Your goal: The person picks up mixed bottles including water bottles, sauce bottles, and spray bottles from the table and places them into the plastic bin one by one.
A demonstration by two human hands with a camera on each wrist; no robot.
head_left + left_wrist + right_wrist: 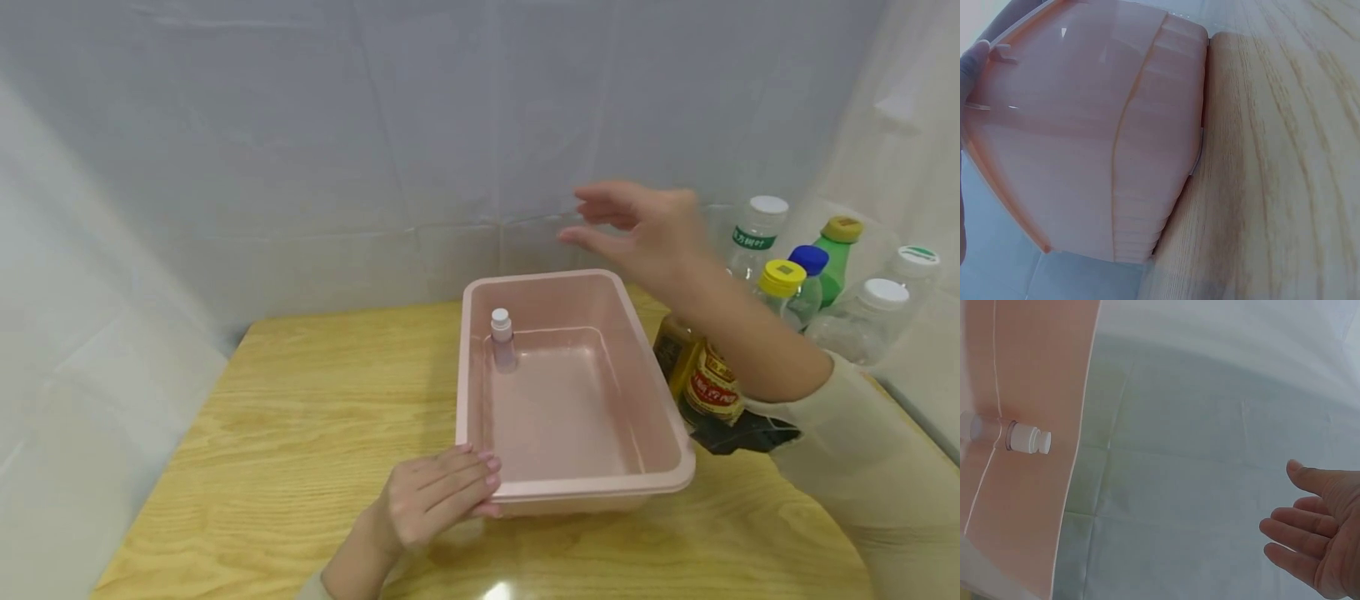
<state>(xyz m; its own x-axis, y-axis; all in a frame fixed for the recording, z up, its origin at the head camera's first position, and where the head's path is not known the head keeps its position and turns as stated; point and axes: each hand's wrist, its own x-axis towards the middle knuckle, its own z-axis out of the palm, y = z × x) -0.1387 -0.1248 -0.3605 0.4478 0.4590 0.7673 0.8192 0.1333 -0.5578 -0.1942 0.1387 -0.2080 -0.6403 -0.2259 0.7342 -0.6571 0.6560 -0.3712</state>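
Three characters, 方树叶, can be read on the green label (pixel 753 239) of a tall clear bottle (pixel 762 222) to the right of the pink tub (pixel 555 417). Also right of the tub, a red and yellow label (pixel 712 390) carries characters too small to make out surely, and one white cap (pixel 918 255) bears a green mark.

The right hand (pixel 637 225) is empty and released, its thumb spread apart from the gently bent fingers, in the air above the tub's far right corner and touching nothing. The left hand (pixel 442 492) grips the rim at the tub's near left corner, fingers over the top and thumb against the outside.

The tub stands on the wooden table (pixel 337 400), directly under the left fingers and below the right hand. Inside the tub, a small bottle with a white top (pixel 502 340) stands upright beside the left wall toward the far end, well apart from both hands. Right of the tub are also a yellow cap (pixel 780 279), a blue cap (pixel 810 259) and a green bottle (pixel 834 267).
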